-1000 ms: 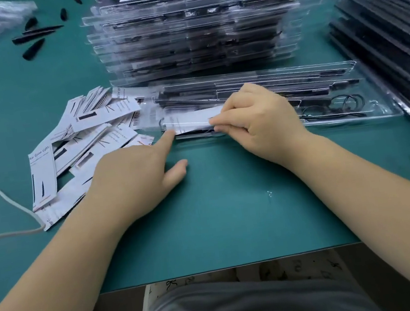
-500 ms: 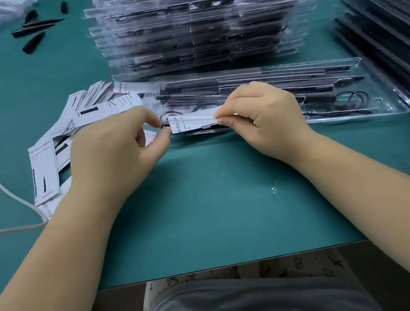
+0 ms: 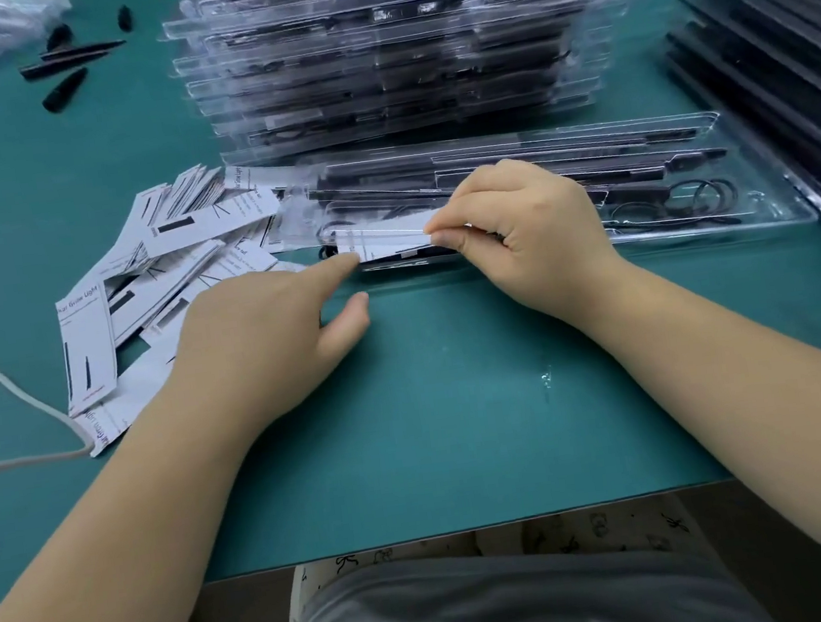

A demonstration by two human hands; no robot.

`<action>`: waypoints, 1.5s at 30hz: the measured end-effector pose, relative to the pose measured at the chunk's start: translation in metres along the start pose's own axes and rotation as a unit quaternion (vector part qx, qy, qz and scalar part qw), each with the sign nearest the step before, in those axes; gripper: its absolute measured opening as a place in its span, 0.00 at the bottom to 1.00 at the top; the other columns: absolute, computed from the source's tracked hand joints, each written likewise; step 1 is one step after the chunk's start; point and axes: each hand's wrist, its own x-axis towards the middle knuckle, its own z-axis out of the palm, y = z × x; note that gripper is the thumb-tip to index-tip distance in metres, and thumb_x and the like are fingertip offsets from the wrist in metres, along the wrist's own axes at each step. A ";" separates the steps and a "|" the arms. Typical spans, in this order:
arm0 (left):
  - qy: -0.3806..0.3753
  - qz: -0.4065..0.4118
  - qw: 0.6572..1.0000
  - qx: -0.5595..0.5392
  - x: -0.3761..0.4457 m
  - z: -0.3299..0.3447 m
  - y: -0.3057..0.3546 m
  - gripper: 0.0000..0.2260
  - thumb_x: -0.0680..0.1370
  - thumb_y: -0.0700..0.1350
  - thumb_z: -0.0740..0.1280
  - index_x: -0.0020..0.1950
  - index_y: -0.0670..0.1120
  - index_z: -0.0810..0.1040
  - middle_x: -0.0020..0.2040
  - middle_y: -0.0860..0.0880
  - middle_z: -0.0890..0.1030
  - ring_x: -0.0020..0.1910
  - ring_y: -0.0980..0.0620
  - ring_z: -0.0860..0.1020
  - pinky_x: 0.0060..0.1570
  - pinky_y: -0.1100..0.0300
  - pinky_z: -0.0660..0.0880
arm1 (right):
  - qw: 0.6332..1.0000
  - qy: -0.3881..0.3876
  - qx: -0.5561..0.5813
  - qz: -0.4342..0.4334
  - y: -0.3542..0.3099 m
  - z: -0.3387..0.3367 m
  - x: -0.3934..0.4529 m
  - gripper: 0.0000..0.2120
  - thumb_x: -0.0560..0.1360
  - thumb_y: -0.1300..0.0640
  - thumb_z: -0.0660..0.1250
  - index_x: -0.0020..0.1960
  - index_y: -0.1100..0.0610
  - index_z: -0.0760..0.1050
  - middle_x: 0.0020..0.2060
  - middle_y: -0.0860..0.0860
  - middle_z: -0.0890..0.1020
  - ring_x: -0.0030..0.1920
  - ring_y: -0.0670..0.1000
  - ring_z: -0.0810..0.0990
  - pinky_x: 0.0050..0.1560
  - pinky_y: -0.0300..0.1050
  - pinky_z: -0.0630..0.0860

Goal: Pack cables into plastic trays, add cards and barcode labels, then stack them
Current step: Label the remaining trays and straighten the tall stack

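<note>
R hand (image 3: 539, 238) pinches white card (image 3: 384, 241) by its right end, over near-left edge of clear tray (image 3: 759, 216) w/ cables; L hand (image 3: 267, 338) fingers loose, index tip touching card's left end.

Tray (image 3: 774, 214): clear glossy plastic. Card (image 3: 384, 241): white matt paper, printed. Table mat (image 3: 436, 411): green, smooth, matt. Cables (image 3: 694, 198): black, slight sheen. Cord (image 3: 20, 394): grey, matt.
</note>
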 end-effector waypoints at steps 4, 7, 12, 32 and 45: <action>-0.087 -0.006 0.996 0.036 0.002 0.004 -0.003 0.31 0.72 0.64 0.46 0.75 0.60 0.53 0.36 0.54 0.77 0.37 0.49 0.74 0.33 0.58 0.71 | 1.000 -0.002 0.005 0.001 0.001 0.000 0.000 0.05 0.73 0.59 0.70 0.44 0.59 0.84 0.40 0.52 0.83 0.40 0.59 0.80 0.39 0.52 0.77; -0.084 -0.003 0.996 0.025 0.002 -0.001 -0.003 0.29 0.74 0.63 0.49 0.76 0.59 0.55 0.36 0.53 0.78 0.38 0.48 0.75 0.35 0.56 0.72 | 1.000 -0.002 0.009 0.004 0.001 0.001 0.001 0.05 0.74 0.59 0.70 0.44 0.59 0.84 0.40 0.52 0.83 0.40 0.59 0.80 0.39 0.53 0.77; 0.165 0.063 0.982 -0.068 -0.002 -0.009 0.000 0.13 0.75 0.50 0.61 0.48 0.46 0.83 0.27 0.51 0.73 0.28 0.49 0.71 0.31 0.57 0.71 | 1.000 -0.007 0.005 0.002 0.002 0.001 0.000 0.06 0.74 0.59 0.69 0.44 0.58 0.84 0.40 0.52 0.83 0.40 0.59 0.80 0.38 0.52 0.77; 0.098 -0.139 0.966 -0.193 0.012 -0.004 -0.015 0.07 0.76 0.47 0.64 0.52 0.53 0.79 0.49 0.56 0.76 0.39 0.62 0.75 0.44 0.63 0.67 | 0.990 -0.127 -0.037 -0.050 -0.001 0.007 0.002 0.12 0.74 0.61 0.67 0.56 0.58 0.82 0.41 0.60 0.79 0.37 0.61 0.75 0.38 0.52 0.74; -0.043 -0.350 0.737 -0.577 0.031 -0.014 -0.027 0.07 0.77 0.45 0.66 0.47 0.40 0.77 0.31 0.46 0.82 0.24 0.52 0.79 0.20 0.67 0.71 | 0.992 -0.034 -0.030 -0.120 -0.007 0.002 -0.006 0.09 0.75 0.64 0.66 0.53 0.61 0.82 0.37 0.58 0.80 0.31 0.58 0.71 0.32 0.52 0.75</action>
